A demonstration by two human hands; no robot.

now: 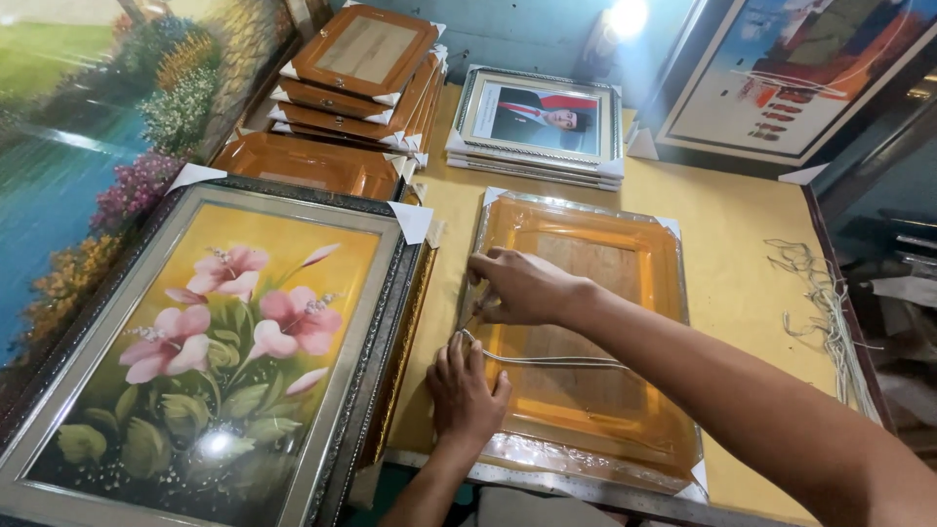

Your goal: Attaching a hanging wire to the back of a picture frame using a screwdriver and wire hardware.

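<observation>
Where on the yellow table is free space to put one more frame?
Bare tabletop lies between the wrapped orange frame and the loose cords, below the portrait stack. The left side is crowded by the flower painting and orange frame stack.

A framed flower painting (210,342) lies at the left on the yellow table (752,283). Behind it sits a stack of wrapped orange frames (356,83), with a framed portrait (537,117) beside them. Loose white cords (830,312) trail along the right edge, and a landscape painting (78,146) leans far left.

Wrapped frame (586,342) right of flower painting (210,351).
</observation>
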